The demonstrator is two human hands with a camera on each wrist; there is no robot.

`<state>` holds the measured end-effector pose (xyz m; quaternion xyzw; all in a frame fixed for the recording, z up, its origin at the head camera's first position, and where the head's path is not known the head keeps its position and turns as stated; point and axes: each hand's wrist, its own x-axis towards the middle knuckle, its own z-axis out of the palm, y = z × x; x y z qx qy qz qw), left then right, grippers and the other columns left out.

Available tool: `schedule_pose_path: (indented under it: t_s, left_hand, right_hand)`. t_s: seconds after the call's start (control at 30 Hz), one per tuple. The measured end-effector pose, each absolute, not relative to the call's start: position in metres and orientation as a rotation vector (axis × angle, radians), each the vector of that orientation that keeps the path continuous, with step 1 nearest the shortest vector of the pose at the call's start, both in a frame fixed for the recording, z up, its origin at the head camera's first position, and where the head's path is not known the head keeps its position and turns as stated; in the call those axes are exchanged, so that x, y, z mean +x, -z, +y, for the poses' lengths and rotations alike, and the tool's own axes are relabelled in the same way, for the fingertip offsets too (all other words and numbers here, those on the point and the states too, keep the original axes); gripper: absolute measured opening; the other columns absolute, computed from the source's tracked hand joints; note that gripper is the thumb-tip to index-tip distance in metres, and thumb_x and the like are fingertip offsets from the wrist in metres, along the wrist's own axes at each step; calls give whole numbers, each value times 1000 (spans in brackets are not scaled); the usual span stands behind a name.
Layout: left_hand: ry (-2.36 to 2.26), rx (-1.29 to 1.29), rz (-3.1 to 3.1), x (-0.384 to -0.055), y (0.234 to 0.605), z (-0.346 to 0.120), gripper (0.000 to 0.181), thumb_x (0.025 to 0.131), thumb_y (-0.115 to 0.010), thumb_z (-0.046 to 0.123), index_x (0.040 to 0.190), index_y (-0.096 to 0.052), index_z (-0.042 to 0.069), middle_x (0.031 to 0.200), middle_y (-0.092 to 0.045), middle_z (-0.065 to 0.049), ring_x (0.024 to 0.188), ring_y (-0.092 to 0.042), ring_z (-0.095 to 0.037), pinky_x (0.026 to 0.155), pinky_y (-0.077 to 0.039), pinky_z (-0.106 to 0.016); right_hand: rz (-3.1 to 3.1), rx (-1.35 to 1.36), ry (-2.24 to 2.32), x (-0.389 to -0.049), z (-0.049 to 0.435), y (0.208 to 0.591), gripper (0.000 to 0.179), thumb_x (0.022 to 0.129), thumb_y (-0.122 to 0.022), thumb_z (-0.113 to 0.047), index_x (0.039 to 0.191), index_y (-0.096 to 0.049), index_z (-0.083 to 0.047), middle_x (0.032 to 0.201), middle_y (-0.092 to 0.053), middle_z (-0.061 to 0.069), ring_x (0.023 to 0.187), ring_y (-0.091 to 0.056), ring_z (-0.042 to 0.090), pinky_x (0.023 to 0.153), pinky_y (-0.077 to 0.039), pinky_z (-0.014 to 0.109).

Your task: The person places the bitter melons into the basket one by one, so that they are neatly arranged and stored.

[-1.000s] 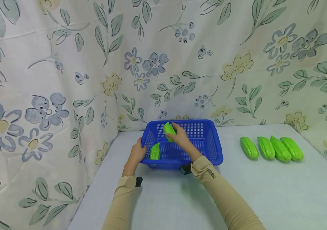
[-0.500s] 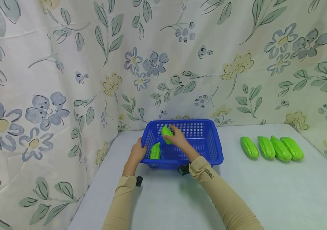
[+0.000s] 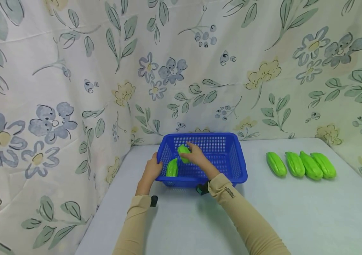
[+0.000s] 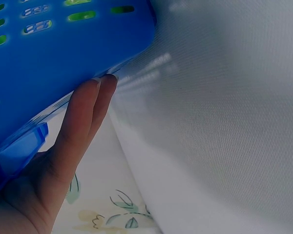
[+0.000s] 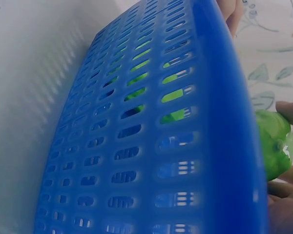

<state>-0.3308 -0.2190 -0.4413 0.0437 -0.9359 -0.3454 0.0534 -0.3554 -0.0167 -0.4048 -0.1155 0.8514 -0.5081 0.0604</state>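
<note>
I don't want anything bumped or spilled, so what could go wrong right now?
The green vegetable in the right hand might slip and bump the other vegetable lying in the basket. The left hand holds the basket's left side, so a hard tug could perhaps slide it across the table.

Six green produce pieces (image 3: 276, 164) in all: four toward the far right corner of the single surface (image 3: 174, 223), as one alone and three side by side, one lying in the blue basket (image 3: 181, 180), one gripped in the right hand (image 3: 197, 156). Just one such basket, near the far edge. Two hands, counting the left hand (image 3: 153, 167), and two beige sleeves (image 3: 244, 216).
</note>
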Motion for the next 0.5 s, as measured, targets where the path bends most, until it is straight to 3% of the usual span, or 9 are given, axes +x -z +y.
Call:
schedule_pose_path:
  t_s: [0.5]
  left_hand:
    - [1048, 141, -2846, -332, 442, -218, 59, 98, -46, 13, 151, -26, -4, 138, -49, -35, 124, -54, -47, 101, -44, -59]
  right_hand:
    - [2565, -383, 1374, -355, -19, 406, 68, 93, -64, -24, 147, -36, 5, 149, -41, 27, 136, -44, 42, 109, -40, 52]
